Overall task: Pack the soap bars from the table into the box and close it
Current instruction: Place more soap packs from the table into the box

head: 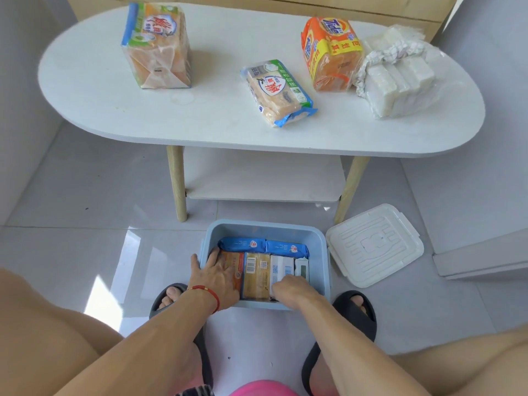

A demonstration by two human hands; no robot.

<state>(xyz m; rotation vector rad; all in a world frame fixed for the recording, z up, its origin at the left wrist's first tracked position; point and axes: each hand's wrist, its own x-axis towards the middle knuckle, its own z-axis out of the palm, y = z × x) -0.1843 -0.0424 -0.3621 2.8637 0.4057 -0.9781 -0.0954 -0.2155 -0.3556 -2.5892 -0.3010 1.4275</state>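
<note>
A light blue box stands on the floor between my feet, holding several wrapped soap bars: two blue ones along the far wall and a row of orange, yellow and white ones in front. My left hand lies flat, fingers spread, on the orange bar at the box's left side. My right hand reaches into the near right of the box, its fingers curled on a white bar. Its white lid lies on the floor to the right. On the white table remain four soap packs.
On the table stand a tall orange pack at left, a flat pack in the middle, an orange Tide pack and a white bundle at right. A lower shelf sits under the table. Grey tiles surround the box.
</note>
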